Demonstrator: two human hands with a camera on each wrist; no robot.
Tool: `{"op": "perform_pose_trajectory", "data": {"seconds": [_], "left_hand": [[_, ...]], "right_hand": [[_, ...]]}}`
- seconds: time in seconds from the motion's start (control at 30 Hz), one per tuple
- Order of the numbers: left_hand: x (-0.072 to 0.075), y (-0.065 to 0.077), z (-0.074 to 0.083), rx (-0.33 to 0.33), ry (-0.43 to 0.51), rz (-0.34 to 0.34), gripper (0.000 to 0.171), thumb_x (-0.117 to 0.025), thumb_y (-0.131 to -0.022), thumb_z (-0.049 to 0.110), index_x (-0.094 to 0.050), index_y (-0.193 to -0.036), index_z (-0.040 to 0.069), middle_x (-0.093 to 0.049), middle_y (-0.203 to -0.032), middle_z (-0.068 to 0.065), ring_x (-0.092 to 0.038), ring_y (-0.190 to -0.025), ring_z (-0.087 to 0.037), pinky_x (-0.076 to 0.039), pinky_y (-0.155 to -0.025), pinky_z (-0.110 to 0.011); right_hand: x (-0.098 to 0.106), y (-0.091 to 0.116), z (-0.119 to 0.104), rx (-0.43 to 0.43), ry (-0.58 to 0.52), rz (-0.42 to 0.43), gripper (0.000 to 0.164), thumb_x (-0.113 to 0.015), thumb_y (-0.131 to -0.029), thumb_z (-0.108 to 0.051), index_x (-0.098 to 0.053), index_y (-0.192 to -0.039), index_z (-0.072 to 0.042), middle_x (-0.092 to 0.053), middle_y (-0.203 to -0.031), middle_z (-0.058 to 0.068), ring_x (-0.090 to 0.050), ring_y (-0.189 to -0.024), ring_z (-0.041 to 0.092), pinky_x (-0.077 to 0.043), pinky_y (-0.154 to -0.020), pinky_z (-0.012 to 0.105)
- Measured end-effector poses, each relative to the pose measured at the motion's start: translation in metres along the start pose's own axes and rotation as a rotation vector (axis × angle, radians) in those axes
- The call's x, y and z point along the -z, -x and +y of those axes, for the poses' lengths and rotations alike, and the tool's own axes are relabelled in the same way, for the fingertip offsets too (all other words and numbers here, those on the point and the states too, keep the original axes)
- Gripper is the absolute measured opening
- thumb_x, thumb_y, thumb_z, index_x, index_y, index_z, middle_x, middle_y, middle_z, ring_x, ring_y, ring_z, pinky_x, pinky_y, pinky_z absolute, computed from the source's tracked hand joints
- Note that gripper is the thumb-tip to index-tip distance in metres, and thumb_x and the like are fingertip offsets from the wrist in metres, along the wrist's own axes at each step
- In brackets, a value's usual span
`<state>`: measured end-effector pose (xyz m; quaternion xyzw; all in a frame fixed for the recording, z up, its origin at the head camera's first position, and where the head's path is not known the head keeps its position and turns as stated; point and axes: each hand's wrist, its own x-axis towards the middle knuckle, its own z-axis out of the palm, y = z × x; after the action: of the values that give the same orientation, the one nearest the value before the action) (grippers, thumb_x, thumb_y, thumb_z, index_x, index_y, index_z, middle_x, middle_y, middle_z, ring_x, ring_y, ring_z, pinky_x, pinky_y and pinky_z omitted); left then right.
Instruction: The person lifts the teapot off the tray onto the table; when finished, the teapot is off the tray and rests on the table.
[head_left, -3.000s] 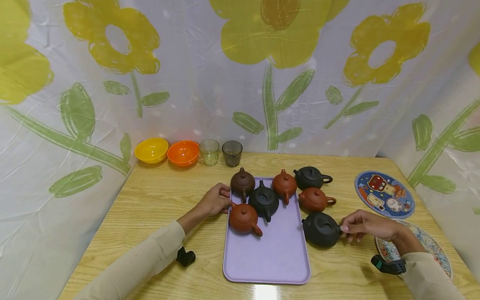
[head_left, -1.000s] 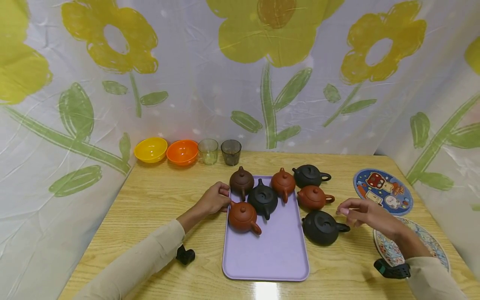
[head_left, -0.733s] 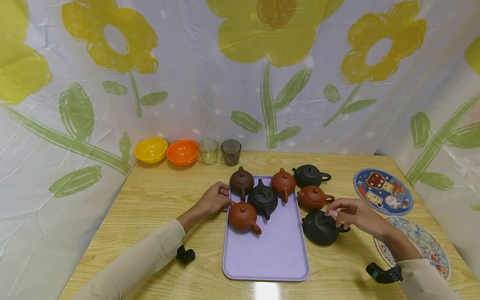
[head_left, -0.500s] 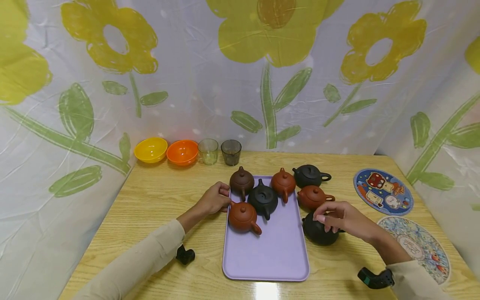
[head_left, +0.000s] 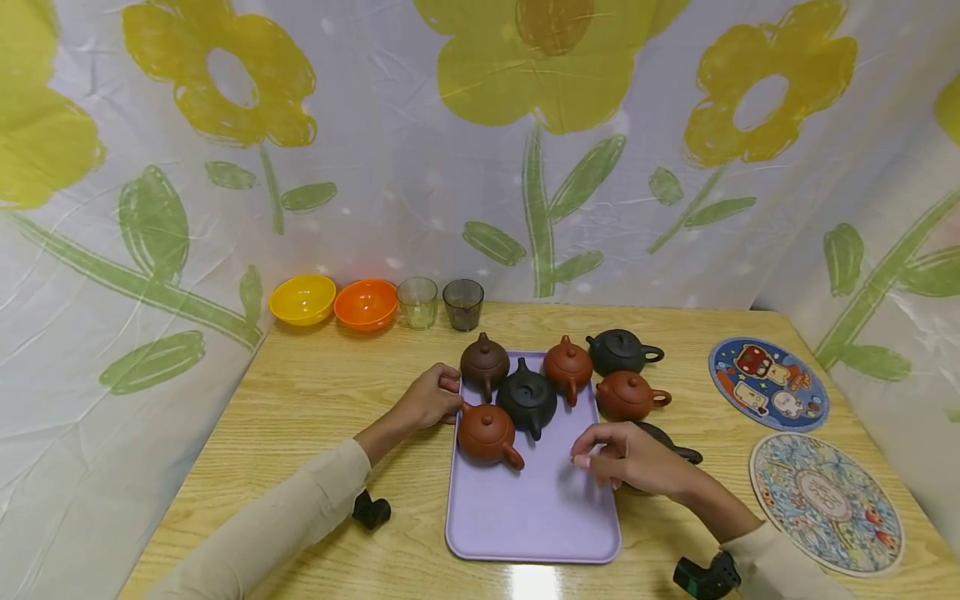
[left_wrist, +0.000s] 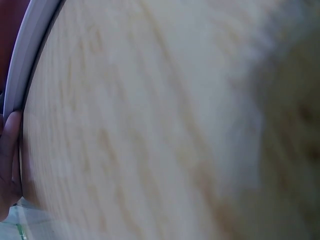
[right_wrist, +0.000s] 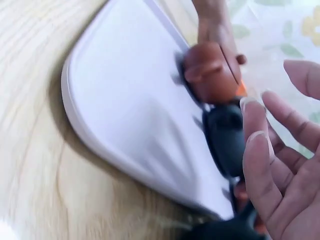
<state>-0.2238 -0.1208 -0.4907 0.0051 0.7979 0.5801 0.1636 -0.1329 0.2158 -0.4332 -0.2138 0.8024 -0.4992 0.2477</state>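
My left hand holds the left rim of the lilac tray, its fingers at the tray's edge; the left wrist view shows fingers against that rim. On the tray's far half stand a dark brown teapot, a black teapot and two reddish-brown teapots. My right hand hovers over the tray's right side, fingers loosely bent with nothing between them. It partly hides a black teapot on the table right of the tray. In the right wrist view, the fingers are apart.
Right of the tray also stand a reddish-brown teapot and a black teapot. Two round mats, one blue and one patterned, lie at far right. A yellow bowl, orange bowl and two glasses line the back.
My right hand has let go of the near black teapot's handle and moved left across it to above the tray. The left hand and the teapots keep their places.
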Motion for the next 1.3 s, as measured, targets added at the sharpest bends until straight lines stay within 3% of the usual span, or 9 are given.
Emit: {"op": "perform_pose_trajectory", "data": {"seconds": [0.23, 0.4, 0.57, 0.83, 1.3], "left_hand": [[-0.001, 0.0, 0.0, 0.002, 0.003, 0.004, 0.045, -0.061, -0.084, -0.006, -0.048, -0.128, -0.005, -0.054, -0.113, -0.02, -0.064, -0.079, -0.019, -0.062, -0.06, -0.034], [0.0, 0.0, -0.001, -0.006, 0.002, -0.004, 0.045, -0.061, -0.085, -0.006, -0.048, -0.128, -0.006, -0.054, -0.113, -0.021, -0.063, -0.078, -0.019, -0.062, -0.061, -0.035], [0.001, 0.0, -0.001, -0.005, -0.015, 0.002, 0.044, -0.061, -0.085, -0.004, -0.049, -0.128, -0.004, -0.056, -0.114, -0.021, -0.063, -0.075, -0.018, -0.062, -0.062, -0.033], [0.002, 0.0, -0.002, -0.012, -0.019, -0.005, 0.044, -0.062, -0.087, -0.003, -0.049, -0.129, -0.005, -0.056, -0.115, -0.022, -0.064, -0.071, -0.019, -0.063, -0.063, -0.034], [0.001, 0.001, 0.001, -0.006, -0.011, 0.001, 0.043, -0.061, -0.087, -0.004, -0.049, -0.128, -0.004, -0.056, -0.114, -0.021, -0.063, -0.07, -0.018, -0.062, -0.063, -0.034]], "right_hand": [[-0.019, -0.016, -0.001, -0.045, -0.041, 0.017, 0.026, -0.066, -0.097, -0.026, -0.069, -0.107, -0.003, -0.065, -0.095, 0.014, -0.06, -0.065, 0.015, -0.05, -0.054, 0.026], [-0.032, -0.026, -0.001, -0.1, -0.094, 0.015, 0.026, -0.067, -0.095, -0.027, -0.069, -0.107, -0.004, -0.067, -0.099, 0.018, -0.064, -0.07, 0.018, -0.051, -0.055, 0.026], [-0.044, -0.036, 0.001, -0.12, -0.125, 0.001, 0.023, -0.068, -0.095, -0.026, -0.069, -0.106, -0.006, -0.067, -0.095, 0.012, -0.064, -0.07, 0.018, -0.049, -0.054, 0.024], [-0.055, -0.046, 0.0, -0.137, -0.11, 0.036, 0.021, -0.067, -0.095, -0.026, -0.069, -0.105, -0.008, -0.066, -0.094, 0.006, -0.062, -0.066, 0.017, -0.044, -0.05, 0.025], [-0.07, -0.055, -0.005, -0.141, -0.104, 0.113, 0.027, -0.064, -0.098, -0.032, -0.073, -0.104, -0.007, -0.072, -0.102, 0.011, -0.063, -0.057, 0.016, -0.044, -0.048, 0.026]]}}
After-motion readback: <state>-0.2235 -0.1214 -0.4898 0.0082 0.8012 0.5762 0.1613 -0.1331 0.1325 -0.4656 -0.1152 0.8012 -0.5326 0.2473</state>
